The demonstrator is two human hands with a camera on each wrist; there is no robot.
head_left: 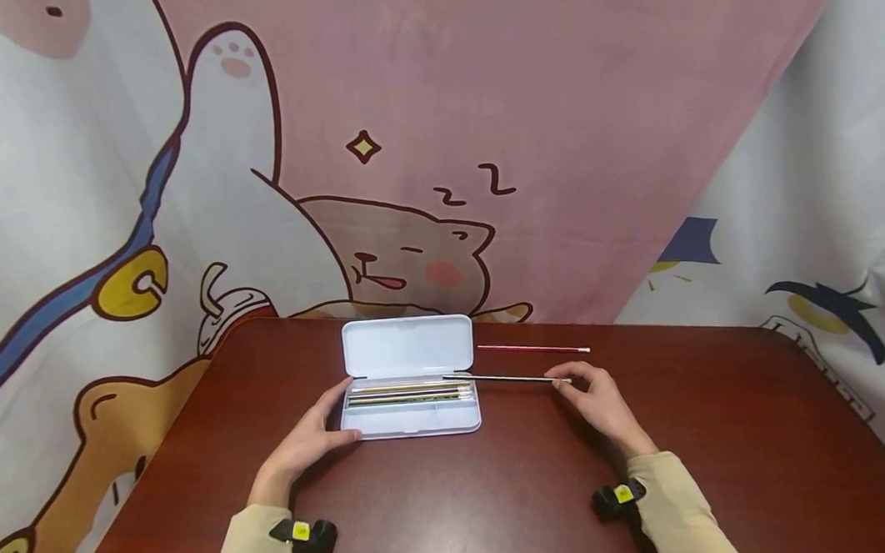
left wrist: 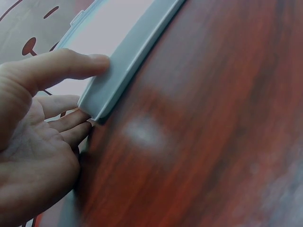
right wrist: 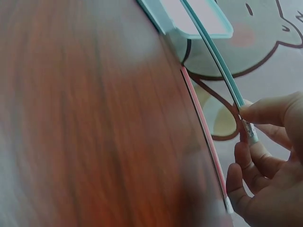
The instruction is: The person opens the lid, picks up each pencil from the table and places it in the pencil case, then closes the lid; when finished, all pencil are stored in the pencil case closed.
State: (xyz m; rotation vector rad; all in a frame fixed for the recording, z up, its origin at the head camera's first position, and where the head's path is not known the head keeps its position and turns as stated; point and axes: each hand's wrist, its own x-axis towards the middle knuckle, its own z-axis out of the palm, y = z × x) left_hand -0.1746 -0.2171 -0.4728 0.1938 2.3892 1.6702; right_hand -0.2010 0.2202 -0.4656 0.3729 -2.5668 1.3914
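Observation:
A white pencil case [head_left: 411,433] lies on the table with its lid [head_left: 409,346] raised at the back. Several pencils [head_left: 407,394] lie side by side in its rear compartment. My left hand [head_left: 311,436] grips the case's left end, thumb on the front wall near the corner, fingers along the side. In the right wrist view, my right hand [right wrist: 267,156] pinches a dark green pencil [right wrist: 215,56] close to its white eraser end. That pencil is held nearly level, and its far tip reaches over the right part of the case.
A red pencil [head_left: 534,348] with a white eraser end lies on the brown table [head_left: 454,501], behind the held one and right of the lid. A cartoon-print cloth [head_left: 555,137] hangs behind the table's far edge.

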